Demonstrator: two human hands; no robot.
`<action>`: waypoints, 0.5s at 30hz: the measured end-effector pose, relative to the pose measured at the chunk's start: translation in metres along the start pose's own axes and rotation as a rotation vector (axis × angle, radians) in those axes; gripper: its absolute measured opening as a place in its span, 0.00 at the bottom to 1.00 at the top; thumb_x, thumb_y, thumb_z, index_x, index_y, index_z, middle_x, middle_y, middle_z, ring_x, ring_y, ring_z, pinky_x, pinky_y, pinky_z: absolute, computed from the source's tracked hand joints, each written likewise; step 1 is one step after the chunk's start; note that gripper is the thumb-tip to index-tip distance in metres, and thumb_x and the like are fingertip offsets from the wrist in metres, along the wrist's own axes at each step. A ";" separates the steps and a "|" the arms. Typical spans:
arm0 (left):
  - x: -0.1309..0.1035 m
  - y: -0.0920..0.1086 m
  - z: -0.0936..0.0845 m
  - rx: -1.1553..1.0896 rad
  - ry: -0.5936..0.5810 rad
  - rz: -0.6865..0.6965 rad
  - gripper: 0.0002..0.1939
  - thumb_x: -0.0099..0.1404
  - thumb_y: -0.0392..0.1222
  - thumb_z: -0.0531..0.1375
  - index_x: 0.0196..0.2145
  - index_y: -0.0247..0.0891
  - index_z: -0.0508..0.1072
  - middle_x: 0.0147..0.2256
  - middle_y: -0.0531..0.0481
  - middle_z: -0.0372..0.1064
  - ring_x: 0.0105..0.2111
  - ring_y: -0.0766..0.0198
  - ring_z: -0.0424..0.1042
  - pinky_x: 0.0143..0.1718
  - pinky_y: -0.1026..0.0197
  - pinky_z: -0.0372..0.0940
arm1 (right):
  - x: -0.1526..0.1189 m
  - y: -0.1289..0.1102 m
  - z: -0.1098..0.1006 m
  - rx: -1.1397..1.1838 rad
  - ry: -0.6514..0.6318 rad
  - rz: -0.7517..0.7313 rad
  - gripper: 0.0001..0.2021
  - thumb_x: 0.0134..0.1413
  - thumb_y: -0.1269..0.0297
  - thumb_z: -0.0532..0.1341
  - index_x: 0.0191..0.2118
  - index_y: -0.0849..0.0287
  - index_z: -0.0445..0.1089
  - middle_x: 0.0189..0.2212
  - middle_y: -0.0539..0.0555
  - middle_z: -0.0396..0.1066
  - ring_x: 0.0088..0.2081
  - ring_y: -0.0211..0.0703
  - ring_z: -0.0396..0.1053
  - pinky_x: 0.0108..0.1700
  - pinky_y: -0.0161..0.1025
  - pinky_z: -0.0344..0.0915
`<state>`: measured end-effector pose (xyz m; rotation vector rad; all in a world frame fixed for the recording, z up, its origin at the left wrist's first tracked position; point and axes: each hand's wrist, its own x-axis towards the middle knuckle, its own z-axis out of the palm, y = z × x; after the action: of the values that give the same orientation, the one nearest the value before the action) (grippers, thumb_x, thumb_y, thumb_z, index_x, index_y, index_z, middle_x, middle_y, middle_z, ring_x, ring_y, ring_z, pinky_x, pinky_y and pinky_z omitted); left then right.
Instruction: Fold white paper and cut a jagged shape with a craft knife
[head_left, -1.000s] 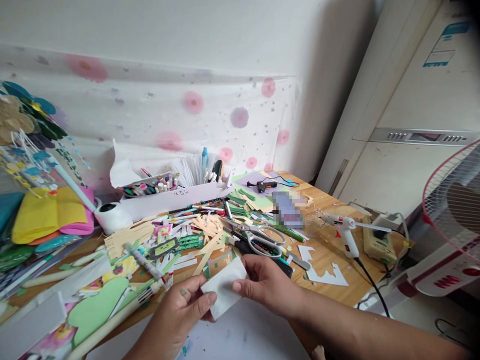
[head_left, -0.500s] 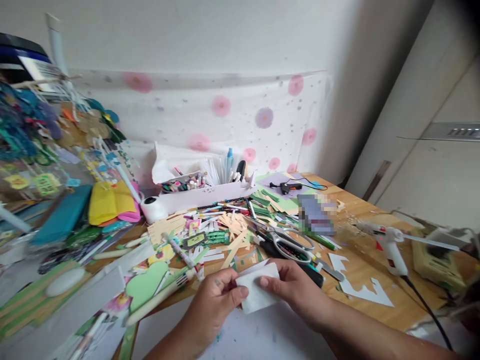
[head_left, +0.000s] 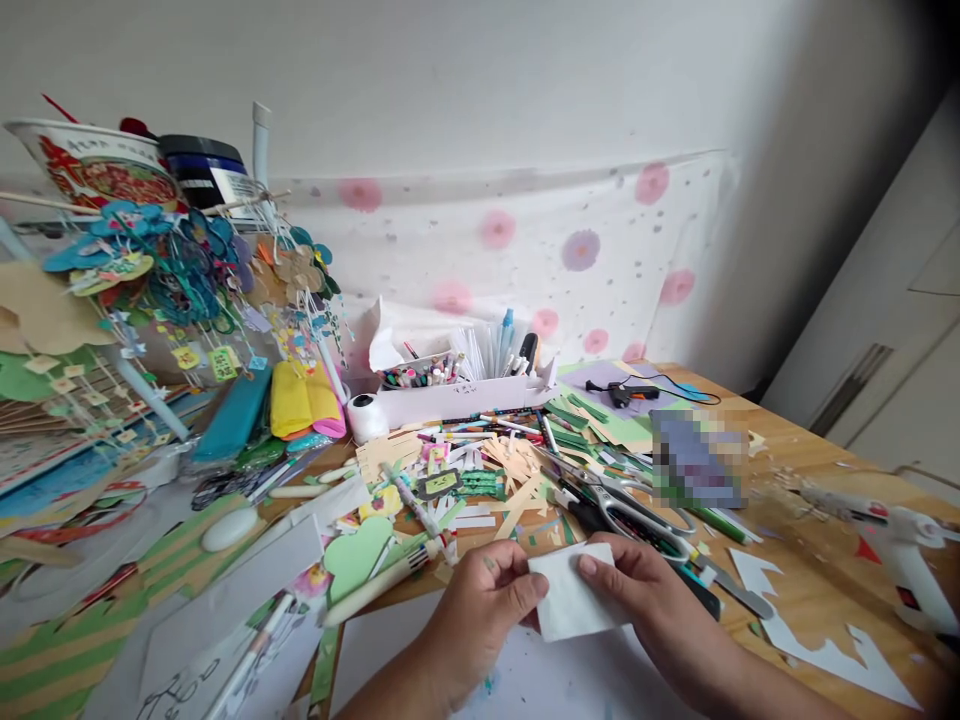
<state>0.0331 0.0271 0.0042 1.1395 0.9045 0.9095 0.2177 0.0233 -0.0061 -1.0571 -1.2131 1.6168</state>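
A small folded piece of white paper (head_left: pixel 579 598) is held up between both hands above a large white sheet (head_left: pixel 540 685). My left hand (head_left: pixel 491 605) pinches its left edge between thumb and fingers. My right hand (head_left: pixel 649 590) grips its upper right corner, with the thumb lying on the front face. The fingers behind the paper are hidden. Just beyond my right hand lie scissors with grey handles (head_left: pixel 626 515). Left of my left hand are a green paper cut-out (head_left: pixel 358 552) and a cream-coloured rod (head_left: pixel 379 590).
Paper strips (head_left: pixel 514 460) and pens litter the table's middle. Behind them stands a white pen box (head_left: pixel 450 400). A white glue gun (head_left: pixel 892 545) and jagged paper scraps (head_left: pixel 832 645) lie at right. Paper ornaments (head_left: pixel 202 255) hang from a rack at left.
My view has turned left, so the table's contents sit further right in the picture and a bowl shows at upper left. Both hands still hold the paper, now facing me more squarely.
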 end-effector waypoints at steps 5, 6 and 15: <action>0.000 -0.001 -0.001 -0.005 0.012 0.011 0.21 0.52 0.55 0.65 0.21 0.36 0.63 0.19 0.54 0.61 0.22 0.65 0.64 0.26 0.62 0.59 | 0.001 0.000 0.001 -0.013 0.019 0.004 0.20 0.48 0.47 0.64 0.28 0.64 0.69 0.22 0.50 0.66 0.24 0.35 0.59 0.27 0.33 0.52; 0.001 -0.002 -0.001 -0.001 0.020 0.018 0.21 0.52 0.55 0.65 0.21 0.36 0.63 0.19 0.54 0.61 0.22 0.65 0.63 0.26 0.63 0.59 | 0.001 0.000 0.001 -0.005 0.013 0.002 0.20 0.48 0.48 0.64 0.29 0.64 0.70 0.23 0.51 0.66 0.24 0.35 0.59 0.27 0.33 0.53; 0.005 -0.002 -0.003 -0.032 0.078 0.066 0.18 0.55 0.52 0.64 0.23 0.36 0.64 0.21 0.56 0.60 0.24 0.67 0.62 0.27 0.65 0.60 | 0.002 -0.008 0.001 -0.013 0.045 -0.038 0.20 0.46 0.48 0.65 0.30 0.65 0.72 0.23 0.52 0.66 0.25 0.37 0.61 0.27 0.33 0.59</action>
<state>0.0324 0.0318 0.0009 1.1181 0.9172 1.0248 0.2169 0.0265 0.0011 -1.0672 -1.2085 1.5503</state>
